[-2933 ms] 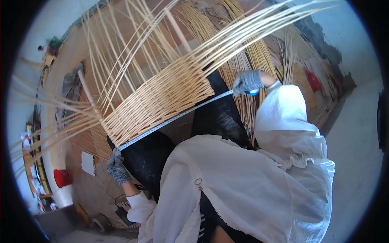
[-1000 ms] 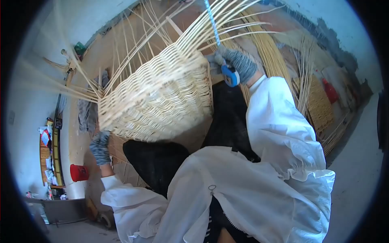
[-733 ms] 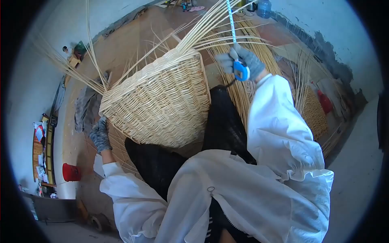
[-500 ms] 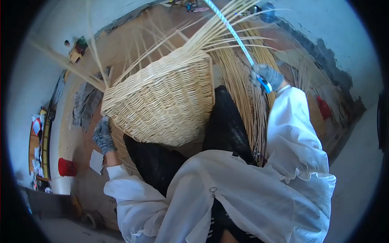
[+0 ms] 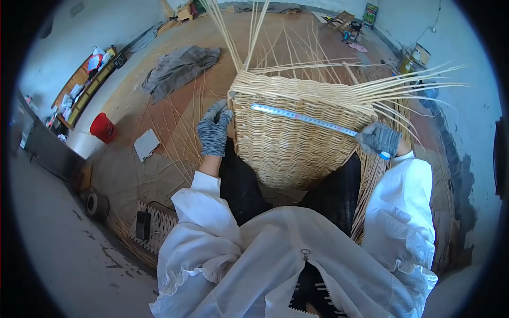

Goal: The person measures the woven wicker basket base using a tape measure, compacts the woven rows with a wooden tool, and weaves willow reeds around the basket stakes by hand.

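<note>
- Gripping the wicker basket (image 5: 286, 151) by its left edge with the left hand (image 5: 213, 130), with gloved fingers bent round the rim (partly hidden there).
- Across the basket's near face, between both hands and above the knees (image 5: 339, 185): now stretching the tape measure (image 5: 303, 117), no longer aiming it up and away; apparently bringing its scale against the weave.
- At the basket's right edge, below the loose rods (image 5: 408, 91): clasping the blue case (image 5: 385, 155) in the right hand (image 5: 379, 139), with fingers curled in.
</note>
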`<action>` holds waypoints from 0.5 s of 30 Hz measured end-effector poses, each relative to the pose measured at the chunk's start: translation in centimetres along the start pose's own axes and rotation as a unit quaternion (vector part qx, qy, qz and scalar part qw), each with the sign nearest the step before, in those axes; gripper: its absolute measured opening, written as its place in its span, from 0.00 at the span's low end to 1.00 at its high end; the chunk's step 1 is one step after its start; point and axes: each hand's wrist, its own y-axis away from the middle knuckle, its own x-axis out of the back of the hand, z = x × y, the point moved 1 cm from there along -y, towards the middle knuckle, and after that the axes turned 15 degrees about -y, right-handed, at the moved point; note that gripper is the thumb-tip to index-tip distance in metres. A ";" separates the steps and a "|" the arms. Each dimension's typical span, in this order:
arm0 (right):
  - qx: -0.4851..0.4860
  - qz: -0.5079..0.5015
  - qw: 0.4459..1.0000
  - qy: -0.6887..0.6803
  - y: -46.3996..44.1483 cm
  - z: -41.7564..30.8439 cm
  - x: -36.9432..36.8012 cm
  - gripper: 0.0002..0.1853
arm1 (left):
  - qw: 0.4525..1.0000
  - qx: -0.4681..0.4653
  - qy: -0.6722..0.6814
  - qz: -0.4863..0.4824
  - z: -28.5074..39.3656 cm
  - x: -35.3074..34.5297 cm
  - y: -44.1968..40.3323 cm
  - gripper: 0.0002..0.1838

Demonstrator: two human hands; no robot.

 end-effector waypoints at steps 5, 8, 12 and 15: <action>-0.018 -0.017 0.994 0.105 -2.9 -2.6 -2.2 0.22 | 0.998 -0.035 -0.044 0.012 -0.1 0.2 -0.4 0.15; -0.002 -0.014 0.982 0.187 -3.4 -3.8 -3.3 0.24 | 0.998 -0.028 -0.037 0.030 0.3 0.0 -0.6 0.15; -0.038 -0.008 0.991 0.129 -3.7 -4.0 -3.8 0.24 | 0.997 -0.042 -0.058 0.024 0.3 0.1 -0.9 0.13; -0.027 0.002 0.993 0.117 -3.7 -4.1 -4.2 0.24 | 0.998 -0.038 -0.041 0.023 0.5 0.0 -1.0 0.12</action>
